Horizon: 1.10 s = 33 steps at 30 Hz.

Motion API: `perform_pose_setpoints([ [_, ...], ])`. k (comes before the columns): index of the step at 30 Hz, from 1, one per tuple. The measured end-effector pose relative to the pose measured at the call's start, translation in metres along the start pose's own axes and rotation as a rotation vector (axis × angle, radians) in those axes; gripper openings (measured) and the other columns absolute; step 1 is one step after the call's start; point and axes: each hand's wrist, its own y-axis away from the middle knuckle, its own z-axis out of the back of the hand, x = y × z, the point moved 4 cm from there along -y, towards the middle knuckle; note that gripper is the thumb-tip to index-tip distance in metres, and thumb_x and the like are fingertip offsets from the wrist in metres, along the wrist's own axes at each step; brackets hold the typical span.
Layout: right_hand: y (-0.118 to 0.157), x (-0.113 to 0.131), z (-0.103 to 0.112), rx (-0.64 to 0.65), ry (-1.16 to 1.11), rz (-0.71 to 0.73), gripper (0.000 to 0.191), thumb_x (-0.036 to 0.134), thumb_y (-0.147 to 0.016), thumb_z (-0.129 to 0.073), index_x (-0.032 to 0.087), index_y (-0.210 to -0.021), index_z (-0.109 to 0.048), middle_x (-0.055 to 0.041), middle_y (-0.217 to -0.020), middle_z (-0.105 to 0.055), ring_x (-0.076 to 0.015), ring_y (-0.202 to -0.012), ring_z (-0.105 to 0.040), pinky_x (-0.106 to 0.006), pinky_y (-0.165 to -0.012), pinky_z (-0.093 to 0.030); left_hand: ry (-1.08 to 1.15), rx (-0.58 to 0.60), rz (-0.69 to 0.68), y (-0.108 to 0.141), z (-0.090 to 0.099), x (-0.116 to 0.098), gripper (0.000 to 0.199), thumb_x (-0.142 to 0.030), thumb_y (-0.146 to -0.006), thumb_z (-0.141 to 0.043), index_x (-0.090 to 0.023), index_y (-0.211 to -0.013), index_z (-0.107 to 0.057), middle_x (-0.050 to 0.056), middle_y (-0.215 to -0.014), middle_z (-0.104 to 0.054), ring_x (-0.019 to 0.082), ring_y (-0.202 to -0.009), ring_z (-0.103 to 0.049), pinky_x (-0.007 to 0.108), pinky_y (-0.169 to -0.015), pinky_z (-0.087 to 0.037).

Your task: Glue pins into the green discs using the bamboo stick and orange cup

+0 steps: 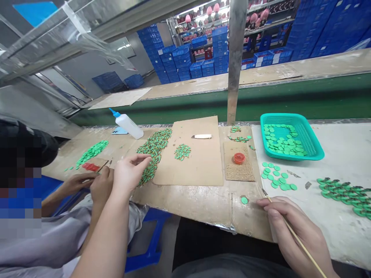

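Note:
My left hand (pixel 131 170) is over the left edge of a pile of small green and brown pieces (pixel 158 144), thumb and fingers pinched; anything between them is too small to make out. A thin brush (pixel 296 236) is held in my right hand (pixel 295 227), its dark tip pointing up and left. Just left of that tip, one green disc (pixel 244 200) lies flat on the table. Beyond it, a red cap (pixel 239 158) sits on a textured brown board (pixel 240 174). A smaller heap of the pieces (pixel 182 152) rests on a cardboard sheet (pixel 194 170).
A white cutter (pixel 202 136) lies on the cardboard. At right are a teal basket (pixel 314 150) of green discs, loose discs (pixel 278 175) and rows of assembled pieces (pixel 344 197). A glue bottle (pixel 129 125) leans behind. Another person's hands (pixel 101 183) work at left.

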Motion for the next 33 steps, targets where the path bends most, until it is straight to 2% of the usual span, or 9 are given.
perform_pose_setpoints([
  [3,-0.002,0.008,-0.001,-0.058,-0.109,-0.055,0.024,0.029,-0.125,-0.065,0.032,-0.118,-0.088,-0.0050,-0.111,-0.096,-0.0267,-0.103,-0.095,-0.037,-0.094,-0.079,0.237,-0.023,-0.131,0.041,-0.011,-0.041,0.040,-0.060,-0.112,-0.084,-0.020,-0.114,-0.088,0.007,-0.108,-0.090,0.024,-0.095,-0.087,0.039,-0.088,-0.075],
  [6,-0.015,0.029,-0.010,0.003,-0.298,-0.262,0.025,0.038,-0.125,-0.069,0.032,-0.110,-0.088,-0.0053,-0.105,-0.096,-0.0265,-0.098,-0.095,-0.036,-0.088,-0.079,0.452,-0.008,-0.294,0.100,-0.031,-0.096,0.035,-0.059,-0.106,-0.089,-0.025,-0.104,-0.091,0.007,-0.106,-0.093,0.026,-0.096,-0.089,0.038,-0.089,-0.076],
  [9,-0.032,0.045,-0.025,0.062,-0.642,-0.575,0.019,0.046,-0.111,-0.090,0.030,-0.108,-0.081,-0.0060,-0.109,-0.094,-0.0262,-0.102,-0.093,-0.036,-0.087,-0.078,0.648,0.069,-0.609,0.152,-0.038,-0.155,0.002,-0.030,-0.106,-0.092,-0.031,-0.106,-0.092,0.000,-0.100,-0.092,0.020,-0.091,-0.088,0.034,-0.091,-0.074],
  [10,-0.037,0.049,-0.029,0.058,-0.771,-0.649,0.025,0.047,-0.106,-0.096,0.029,-0.108,-0.078,-0.0058,-0.111,-0.094,-0.0262,-0.108,-0.092,-0.038,-0.094,-0.078,0.693,0.090,-0.729,0.164,-0.038,-0.172,0.013,-0.020,-0.104,-0.091,-0.032,-0.110,-0.091,-0.001,-0.100,-0.092,0.019,-0.088,-0.088,0.032,-0.088,-0.073],
  [15,-0.045,0.049,-0.031,0.041,-1.057,-0.855,0.055,0.039,-0.079,-0.117,0.028,-0.096,-0.066,0.0009,-0.100,-0.087,-0.0204,-0.098,-0.083,-0.036,-0.095,-0.072,0.775,0.180,-0.921,0.186,-0.043,-0.212,0.023,-0.008,-0.106,-0.084,-0.030,-0.113,-0.085,-0.004,-0.096,-0.090,0.015,-0.084,-0.087,0.026,-0.087,-0.072],
  [17,-0.043,0.048,-0.027,0.046,-1.067,-0.882,0.057,0.040,-0.078,-0.118,0.028,-0.094,-0.064,0.0024,-0.097,-0.084,-0.0191,-0.094,-0.081,-0.035,-0.093,-0.070,0.805,0.254,-0.868,0.187,-0.049,-0.212,0.020,-0.012,-0.107,-0.084,-0.031,-0.110,-0.086,-0.003,-0.098,-0.091,0.016,-0.085,-0.089,0.026,-0.087,-0.073],
  [20,-0.042,0.047,-0.022,0.062,-1.063,-0.888,0.058,0.044,-0.078,-0.118,0.028,-0.093,-0.065,0.0032,-0.095,-0.083,-0.0181,-0.089,-0.080,-0.035,-0.090,-0.071,0.933,0.398,-0.549,0.184,-0.059,-0.205,0.009,-0.027,-0.107,-0.087,-0.031,-0.115,-0.087,-0.001,-0.092,-0.090,0.018,-0.075,-0.088,0.025,-0.073,-0.072],
  [23,-0.043,0.049,-0.020,0.089,-1.085,-0.886,0.058,0.044,-0.076,-0.119,0.028,-0.091,-0.066,0.0051,-0.090,-0.081,-0.0175,-0.082,-0.080,-0.034,-0.084,-0.071,0.994,0.628,-0.286,0.182,-0.067,-0.204,0.024,-0.049,-0.106,-0.091,-0.028,-0.118,-0.092,0.000,-0.075,-0.083,0.017,-0.058,-0.078,0.024,-0.057,-0.065],
  [33,-0.034,0.043,-0.021,0.099,-1.107,-0.967,0.056,0.044,-0.075,-0.121,0.025,-0.091,-0.071,0.0033,-0.082,-0.085,-0.0162,-0.080,-0.084,-0.027,-0.079,-0.069,1.164,0.775,-0.096,0.175,-0.086,-0.196,0.040,-0.060,-0.087,-0.109,-0.023,-0.095,-0.094,0.004,-0.072,-0.080,0.015,-0.053,-0.068,0.022,-0.044,-0.054],
])
